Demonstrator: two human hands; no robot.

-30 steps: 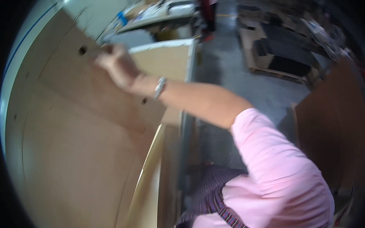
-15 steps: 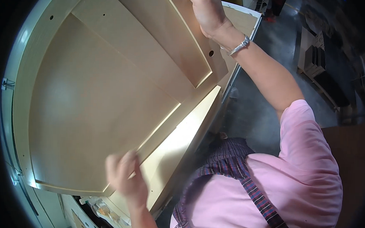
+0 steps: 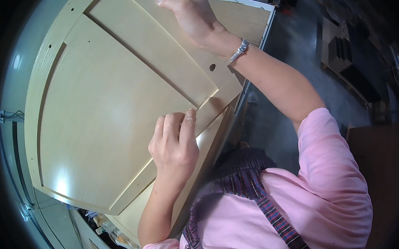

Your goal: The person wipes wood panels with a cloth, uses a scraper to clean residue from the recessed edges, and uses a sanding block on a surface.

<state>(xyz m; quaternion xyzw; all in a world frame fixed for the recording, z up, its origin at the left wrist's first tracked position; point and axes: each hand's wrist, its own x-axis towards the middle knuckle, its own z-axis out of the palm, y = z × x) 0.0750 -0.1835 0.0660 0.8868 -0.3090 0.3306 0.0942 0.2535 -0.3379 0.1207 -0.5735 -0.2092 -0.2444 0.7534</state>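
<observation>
Panel [image 3: 96, 106] beneath my curled left fingers [image 3: 188, 126] could slip if my right hand [image 3: 197, 20], grip unclear beyond them, slackens.

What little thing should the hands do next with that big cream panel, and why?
Maybe rest the left hand on the near edge of the panel to steady it. That hand is curled near the edge, with no clear grip showing, while the right hand is up by the far side.
</observation>
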